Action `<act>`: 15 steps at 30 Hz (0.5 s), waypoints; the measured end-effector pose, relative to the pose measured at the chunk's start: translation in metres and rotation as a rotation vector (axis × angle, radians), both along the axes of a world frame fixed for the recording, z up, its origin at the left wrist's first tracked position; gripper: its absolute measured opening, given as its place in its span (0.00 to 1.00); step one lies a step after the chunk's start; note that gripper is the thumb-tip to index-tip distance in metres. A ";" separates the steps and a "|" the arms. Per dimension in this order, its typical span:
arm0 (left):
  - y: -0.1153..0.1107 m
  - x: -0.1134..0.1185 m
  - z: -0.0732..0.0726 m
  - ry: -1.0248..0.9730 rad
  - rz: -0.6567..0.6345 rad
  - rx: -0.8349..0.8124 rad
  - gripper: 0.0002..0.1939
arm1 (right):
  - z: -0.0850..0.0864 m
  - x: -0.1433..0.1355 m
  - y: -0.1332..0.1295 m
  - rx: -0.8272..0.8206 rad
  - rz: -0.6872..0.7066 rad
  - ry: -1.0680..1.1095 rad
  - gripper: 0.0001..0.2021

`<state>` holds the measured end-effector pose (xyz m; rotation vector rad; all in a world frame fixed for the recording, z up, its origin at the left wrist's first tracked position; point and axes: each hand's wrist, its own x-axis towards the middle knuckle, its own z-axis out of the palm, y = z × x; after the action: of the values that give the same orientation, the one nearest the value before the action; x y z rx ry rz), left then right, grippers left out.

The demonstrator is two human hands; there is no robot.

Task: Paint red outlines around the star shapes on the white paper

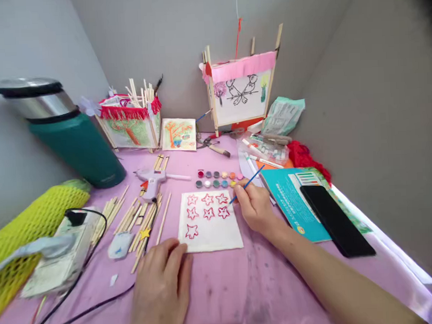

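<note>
A white square canvas point(215, 237) lies flat in front of me, with several red star outlines in rows on it. Around a thin blue paintbrush point(253, 179) the fingers of my right hand point(256, 205) are pinched; its lower end is over the canvas's upper right, near the stars. My left hand point(163, 283) rests palm down, fingers stretched out, its fingertips at the canvas's lower left corner. Just beyond the canvas, a strip of small paint pots point(216, 183) in several colours stands in two rows, near my right hand.
Wooden sticks point(147, 227), a glue gun point(153, 180) and its black cable lie to the left, by a power strip point(62, 259) and a large teal bottle point(77, 149). On the right are a turquoise book point(293, 206) and a black phone point(335, 219). Handmade stick frames point(239, 91) stand behind.
</note>
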<state>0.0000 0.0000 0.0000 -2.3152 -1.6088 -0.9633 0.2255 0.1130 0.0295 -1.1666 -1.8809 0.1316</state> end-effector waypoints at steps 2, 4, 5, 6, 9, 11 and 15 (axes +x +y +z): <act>-0.001 0.000 0.001 0.004 0.003 0.004 0.11 | 0.000 -0.001 0.000 0.020 -0.002 -0.018 0.13; -0.002 0.000 0.001 0.003 0.005 0.002 0.10 | -0.001 -0.001 0.000 0.033 0.001 -0.031 0.12; -0.002 0.000 0.001 0.002 0.007 -0.004 0.10 | -0.002 -0.001 0.001 0.038 0.004 -0.035 0.12; -0.002 -0.001 0.001 -0.001 0.008 -0.008 0.10 | -0.002 -0.001 0.001 0.038 0.008 -0.039 0.13; -0.002 -0.001 0.001 -0.011 0.011 -0.017 0.10 | -0.003 -0.001 0.002 0.047 0.019 -0.043 0.13; -0.002 -0.001 0.001 -0.013 0.013 -0.025 0.10 | -0.004 -0.001 0.003 0.061 0.016 -0.047 0.12; -0.001 0.000 0.002 -0.010 0.010 -0.023 0.10 | -0.004 -0.002 0.003 0.079 0.003 -0.066 0.12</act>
<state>-0.0001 -0.0012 0.0023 -2.3193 -1.6416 -0.9602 0.2237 0.1161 0.0252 -1.1266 -1.9283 0.0198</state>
